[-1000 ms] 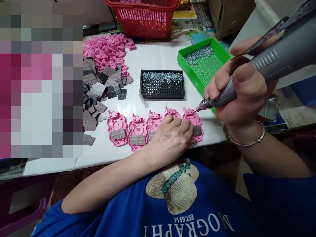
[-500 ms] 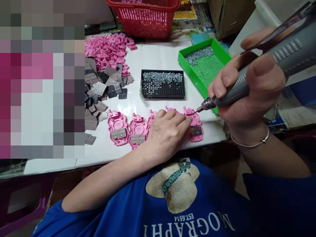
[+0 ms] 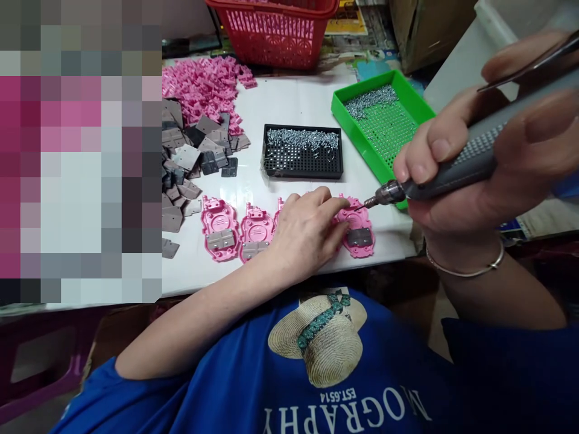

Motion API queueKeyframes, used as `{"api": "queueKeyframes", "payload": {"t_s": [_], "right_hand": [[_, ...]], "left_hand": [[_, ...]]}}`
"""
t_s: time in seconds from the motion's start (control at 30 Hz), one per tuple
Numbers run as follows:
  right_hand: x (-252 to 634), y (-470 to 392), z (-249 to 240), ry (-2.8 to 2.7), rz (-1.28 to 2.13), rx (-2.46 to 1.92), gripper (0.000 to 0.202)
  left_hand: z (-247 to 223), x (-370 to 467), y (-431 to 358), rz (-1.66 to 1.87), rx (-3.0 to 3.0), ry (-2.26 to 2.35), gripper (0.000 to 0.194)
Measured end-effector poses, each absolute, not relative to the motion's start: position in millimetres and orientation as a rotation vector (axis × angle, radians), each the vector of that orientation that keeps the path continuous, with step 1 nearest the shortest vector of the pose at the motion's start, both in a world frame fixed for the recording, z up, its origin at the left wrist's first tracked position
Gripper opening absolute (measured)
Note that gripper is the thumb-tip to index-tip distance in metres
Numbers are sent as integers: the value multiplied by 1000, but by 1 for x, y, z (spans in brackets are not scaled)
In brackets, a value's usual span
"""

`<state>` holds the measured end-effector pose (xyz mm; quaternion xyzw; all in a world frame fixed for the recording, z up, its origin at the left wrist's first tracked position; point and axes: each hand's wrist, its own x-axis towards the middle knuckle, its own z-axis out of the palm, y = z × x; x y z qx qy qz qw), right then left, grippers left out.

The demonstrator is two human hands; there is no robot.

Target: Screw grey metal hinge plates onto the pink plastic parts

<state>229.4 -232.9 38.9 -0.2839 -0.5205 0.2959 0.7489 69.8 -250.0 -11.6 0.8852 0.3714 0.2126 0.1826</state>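
My right hand [image 3: 488, 138] is wrapped round a grey electric screwdriver [image 3: 470, 150], its thin bit over the top of the rightmost pink shell [image 3: 355, 217]. A dark plate [image 3: 360, 237] lies in the lower half of that shell. Over the middle of the row rests my left hand [image 3: 305, 226], fingers bent and spread, the fingertips at the left edge of the same shell; nothing shows held in it. Left of it lie a pink shell with a grey plate [image 3: 220, 229] and another shell [image 3: 257, 226], partly under the forearm.
Behind the row sits a black tray [image 3: 303, 163] of screws. A green tray [image 3: 362, 132] of screws is at its right. Pink parts [image 3: 203, 84] and metal plates [image 3: 181, 157] are heaped at left. A red basket [image 3: 275, 36] stands at the back.
My left fingers have drawn back a little from the rightmost shell, uncovering more of its dark plate. The view has shifted slightly, and the screwdriver is held at a flatter angle.
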Motion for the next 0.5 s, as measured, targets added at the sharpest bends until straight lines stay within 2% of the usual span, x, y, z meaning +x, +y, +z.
{"api": "queueKeyframes", "payload": {"t_s": [0.37,0.5], "right_hand": [[236,-220,21,-1073,610,-597,18],[234,-223,20,-1062,616,-653,20]], "left_hand": [[-19,76,-264,519,2814,854,24],[-21,76,-264,523,2844,849,24]]}}
